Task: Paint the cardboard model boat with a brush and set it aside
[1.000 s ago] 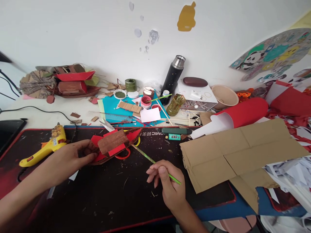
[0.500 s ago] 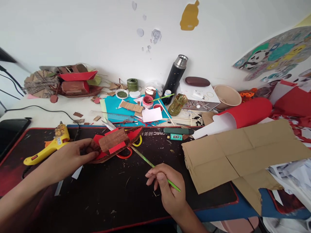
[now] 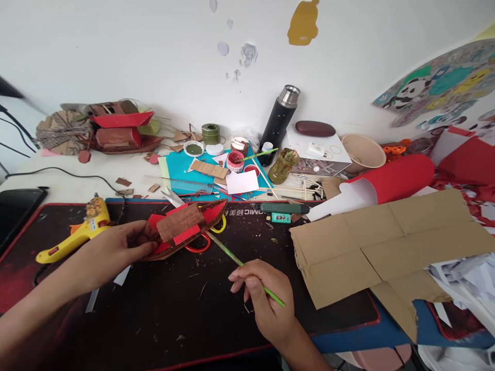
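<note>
Head view. We see our left hand (image 3: 116, 250) at the stern end of a small cardboard boat model (image 3: 185, 229), fingers (image 3: 149, 246) curled closed on its left end; the model sits low over the dark desk mat (image 3: 174, 314), whether resting on it or just lifted we cannot tell. The model has a red hull and a brown corrugated roof piece, and its bow points right and away from us.

Our right hand (image 3: 266, 299) holds a thin green paintbrush (image 3: 247, 270), fingers pinched shut round the shaft in a pen grip. The brush runs up and left from the hand, and its far end meets the underside of the boat model near the bow.

Scissors with red and yellow handles (image 3: 203, 242) lie under the model, partly hidden. A yellow glue gun (image 3: 73, 234) lies on the mat just left of our left hand. A flattened sheet of brown cardboard (image 3: 386, 247) covers the mat's right side, with a red paper roll (image 3: 390, 180) behind it.

Further back on the desk (image 3: 58, 183): a black flask (image 3: 279, 121) upright, a red paint pot (image 3: 234, 161) with another brush across it, a green jar (image 3: 211, 134), a teal paper sheet (image 3: 181, 172), a beige bowl (image 3: 363, 152). A larger red-and-brown boat model (image 3: 119, 131) stands at far left by the wall.
</note>
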`<control>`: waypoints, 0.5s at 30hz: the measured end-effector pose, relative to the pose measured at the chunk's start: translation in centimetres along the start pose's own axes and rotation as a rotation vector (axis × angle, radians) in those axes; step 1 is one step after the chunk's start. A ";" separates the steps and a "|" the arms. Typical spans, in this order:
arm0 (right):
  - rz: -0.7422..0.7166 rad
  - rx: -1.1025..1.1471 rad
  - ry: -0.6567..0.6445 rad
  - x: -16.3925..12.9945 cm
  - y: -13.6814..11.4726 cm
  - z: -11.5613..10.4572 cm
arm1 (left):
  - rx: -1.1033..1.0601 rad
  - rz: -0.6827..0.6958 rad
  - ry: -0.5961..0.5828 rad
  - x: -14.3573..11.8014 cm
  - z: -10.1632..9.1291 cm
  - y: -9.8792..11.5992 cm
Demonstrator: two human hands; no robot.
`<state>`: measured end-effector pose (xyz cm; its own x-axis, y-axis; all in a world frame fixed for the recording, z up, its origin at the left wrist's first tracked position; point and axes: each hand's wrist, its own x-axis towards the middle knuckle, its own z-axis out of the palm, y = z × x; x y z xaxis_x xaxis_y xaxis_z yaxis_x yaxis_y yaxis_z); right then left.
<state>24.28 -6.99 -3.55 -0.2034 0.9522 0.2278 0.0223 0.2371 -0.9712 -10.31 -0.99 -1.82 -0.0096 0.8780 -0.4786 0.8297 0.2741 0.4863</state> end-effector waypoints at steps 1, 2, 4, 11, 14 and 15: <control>-0.006 -0.017 -0.022 0.0 0.0 0.0 | -0.004 0.002 0.002 0.0 0.0 0.0; -0.014 -0.030 -0.044 0.0 0.0 0.0 | -0.006 0.005 0.001 -0.1 0.0 0.1; -0.029 -0.040 -0.067 0.0 0.1 0.0 | -0.001 0.010 -0.003 -0.1 -0.1 0.1; -0.105 -0.051 -0.119 -0.1 0.4 0.7 | 0.016 0.009 0.006 0.1 0.2 -0.4; -0.202 -0.060 -0.123 0.1 0.5 1.2 | -0.003 0.002 0.004 0.3 0.5 -0.9; -0.220 -0.061 -0.125 0.2 0.5 1.3 | 0.000 -0.005 0.018 0.3 0.6 -1.0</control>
<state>22.97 -6.91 -4.07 -0.3294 0.8459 0.4194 0.0225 0.4512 -0.8922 -10.80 -1.20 -2.88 -0.0243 0.8837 -0.4675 0.8297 0.2787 0.4836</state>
